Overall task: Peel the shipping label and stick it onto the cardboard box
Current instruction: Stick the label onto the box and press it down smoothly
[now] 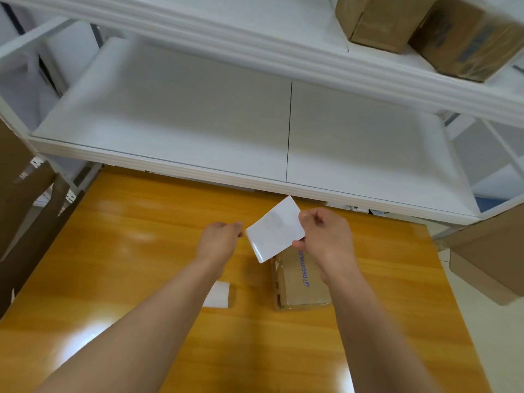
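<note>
Shipping label [274, 228]: white rectangular sheet, held in the air above the tabletop, tilted so one corner points to 12 o'clock and the opposite corner to 6 o'clock. Its lower corner overlaps the far edge of the cardboard box in this view; whether it touches the box cannot be told.
Right hand [326, 232]: pinching the label's 3 o'clock edge between thumb and fingers, knuckles up.
Left hand [222, 239]: fingertips closed at the label's 9 o'clock corner; the view is blurred there, so contact with the sheet cannot be confirmed.
Cardboard box [300, 282]: small brown carton with blue printed lettering, lying flat on the table at 6 o'clock from the label, partly hidden under the right wrist.
White paper piece [219, 295]: lies flat on the table at 9 o'clock from the box, well apart from it, partly covered by the left forearm.
Wooden table [127, 265]: glossy yellow-orange top. Open surface extends to 9 o'clock and 6 o'clock of the hands; the right edge runs at 3 o'clock, near the box.
White shelf [198, 109]: lower board overhangs the table's far edge at 12 o'clock, just beyond the label's top corner.
Upper shelf boxes [419, 26]: two brown cartons at 1 o'clock, well apart from the hands.
Side cartons [487, 262]: brown cardboard at 3 o'clock past the table edge; further cardboard at 9 o'clock.
</note>
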A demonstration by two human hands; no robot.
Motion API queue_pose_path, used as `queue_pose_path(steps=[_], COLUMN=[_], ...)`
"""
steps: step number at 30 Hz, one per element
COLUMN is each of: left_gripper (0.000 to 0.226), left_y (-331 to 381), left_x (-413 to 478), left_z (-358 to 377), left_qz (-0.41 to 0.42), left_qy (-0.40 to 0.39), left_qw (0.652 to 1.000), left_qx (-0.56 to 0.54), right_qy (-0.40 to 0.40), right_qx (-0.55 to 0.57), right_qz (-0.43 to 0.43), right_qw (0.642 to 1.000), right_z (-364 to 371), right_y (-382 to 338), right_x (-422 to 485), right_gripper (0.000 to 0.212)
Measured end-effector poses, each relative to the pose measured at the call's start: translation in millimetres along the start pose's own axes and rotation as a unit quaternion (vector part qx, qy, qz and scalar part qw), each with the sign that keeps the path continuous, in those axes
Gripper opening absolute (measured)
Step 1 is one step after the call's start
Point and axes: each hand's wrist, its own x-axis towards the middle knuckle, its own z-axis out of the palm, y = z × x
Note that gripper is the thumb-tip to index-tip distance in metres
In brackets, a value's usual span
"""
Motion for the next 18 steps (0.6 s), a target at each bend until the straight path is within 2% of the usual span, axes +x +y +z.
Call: queue_pose_path(steps=[5, 8, 13, 18], left_gripper=[0.049, 0.052, 0.043, 0.016], left_y=[44, 52, 56, 61], left_x=[-32, -35, -39, -51], left_z=[-3, -2, 1, 7], left_qz=[-0.135, -0.175, -0.194, -0.198], left_qy=[-0.132, -0.155, -0.171, -0.17], left_qw=[0.98, 0.97, 0.964, 0.961], left_qx=[-0.06, -0.064, -0.067, -0.094], right_qy=[0.019, 0.021, -0.006, -0.014], right_qx=[-0.048, -0.073, -0.11, -0.183], right_qz=[-0.075, -0.114, -0.186, -0.278], right_qw=[0.996, 0.991, 0.976, 0.943], right_z=[-10, -17, -31, -42], right_y=[-6, -9, -11, -11], right_x=[-5, -11, -22, -31], right_gripper=[0.019, 0.019, 0.015, 0.015])
